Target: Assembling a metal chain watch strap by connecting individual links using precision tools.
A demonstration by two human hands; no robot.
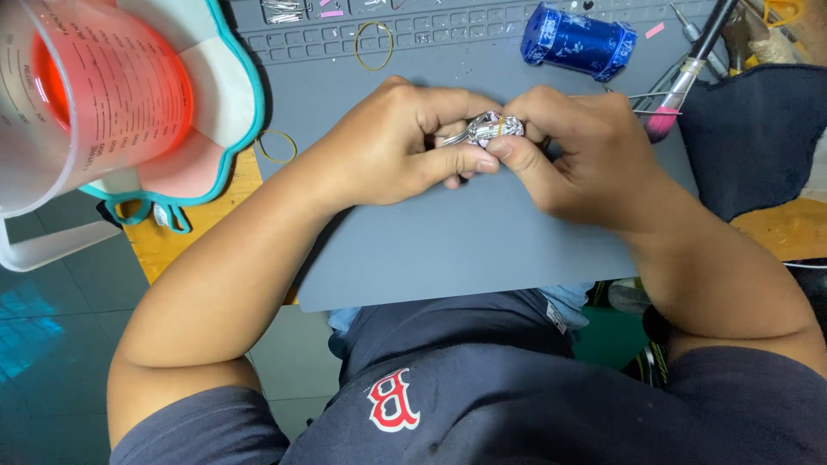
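Your left hand (405, 146) and right hand (573, 151) both pinched a small crumpled foil piece (495, 129) above the grey mat (482, 250), toward its far edge, near the blue foil roll (575, 41).

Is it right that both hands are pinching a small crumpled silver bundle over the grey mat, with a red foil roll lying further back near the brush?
Not quite: the foil roll is blue, not red, as the head view shows. The rest holds: the left hand and right hand pinch the small crumpled silver bundle over the grey mat, and the roll lies further back near the brush.
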